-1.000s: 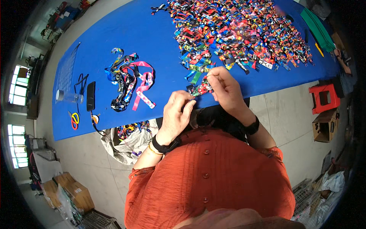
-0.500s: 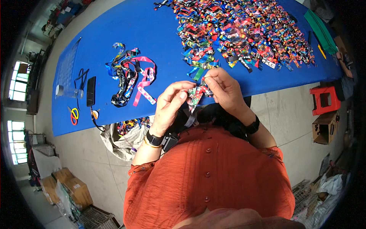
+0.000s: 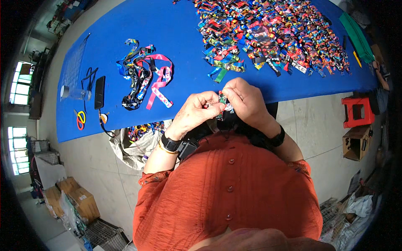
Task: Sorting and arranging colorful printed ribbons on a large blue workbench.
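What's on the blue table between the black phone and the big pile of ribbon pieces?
Head view: a small heap of long ribbons, pink and patterned, lies between the phone and the pile on the blue table.

Near the middle of the frame, the left hand (image 3: 196,112) and right hand (image 3: 245,100) meet, fingers (image 3: 213,106) pinched on a small multicoloured ribbon piece (image 3: 223,101) at the near edge of the blue table (image 3: 184,25). A large heap of colourful ribbon pieces (image 3: 272,33) fills the upper right. A looped bundle of ribbons (image 3: 144,75) lies at upper left, with a black phone (image 3: 99,86) and scissors (image 3: 79,120) further left.
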